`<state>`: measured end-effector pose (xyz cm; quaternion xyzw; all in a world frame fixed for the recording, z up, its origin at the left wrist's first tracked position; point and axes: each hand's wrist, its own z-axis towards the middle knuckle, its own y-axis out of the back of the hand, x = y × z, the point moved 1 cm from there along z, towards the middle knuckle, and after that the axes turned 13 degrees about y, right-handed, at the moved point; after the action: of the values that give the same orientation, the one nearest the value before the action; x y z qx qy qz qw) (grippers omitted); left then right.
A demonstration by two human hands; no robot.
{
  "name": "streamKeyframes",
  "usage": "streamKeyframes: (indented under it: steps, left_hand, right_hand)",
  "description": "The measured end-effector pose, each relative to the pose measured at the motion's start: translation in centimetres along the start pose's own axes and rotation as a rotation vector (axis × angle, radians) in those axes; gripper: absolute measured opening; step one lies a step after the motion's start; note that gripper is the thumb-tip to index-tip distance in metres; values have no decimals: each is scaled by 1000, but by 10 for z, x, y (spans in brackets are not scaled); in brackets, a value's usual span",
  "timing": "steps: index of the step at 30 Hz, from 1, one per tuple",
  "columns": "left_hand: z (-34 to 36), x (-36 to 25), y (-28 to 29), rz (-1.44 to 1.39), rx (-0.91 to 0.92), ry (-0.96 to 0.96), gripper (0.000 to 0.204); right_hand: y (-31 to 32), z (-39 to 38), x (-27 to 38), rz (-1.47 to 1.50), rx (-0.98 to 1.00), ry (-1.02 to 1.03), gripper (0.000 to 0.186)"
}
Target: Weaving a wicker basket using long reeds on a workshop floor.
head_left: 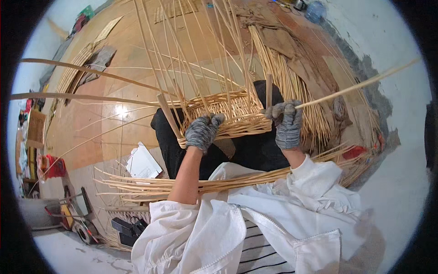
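Observation:
A half-woven wicker basket (pixel 228 109) rests across my lap, with tall upright stakes (pixel 182 59) fanning up from it. Thicker posts stand at its near corners, one on the left (pixel 169 116) and one on the right (pixel 268 89). My left hand (pixel 204 132), in a grey knit glove, is closed on the near wall of the basket. At the basket's right near corner, my gloved right hand (pixel 287 124) grips a long willow rod (pixel 360 84), which sticks out to the upper right. The fingertips of both hands are partly hidden.
Loose rods (pixel 228 184) lie across my lap in front of me. A big bundle of rods (pixel 296 91) and brown sacking (pixel 296 59) are on the floor at right. White paper (pixel 143 162) lies at left, near a red container (pixel 54 165). Long rods (pixel 86 97) jut out leftward.

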<state>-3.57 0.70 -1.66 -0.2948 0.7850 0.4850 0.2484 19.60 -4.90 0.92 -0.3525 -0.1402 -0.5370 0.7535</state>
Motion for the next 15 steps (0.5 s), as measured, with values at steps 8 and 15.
streamKeyframes:
  steps: [8, 15]
  left_hand:
    - [-23, -37, 4, 205, -221, 140, 61]
    - [-25, -41, 10, 272, -155, 194, 64]
  right_hand:
    - [-36, -46, 9, -45, -650, 5, 22]
    - [-60, 44, -7, -943, -8, -40, 22]
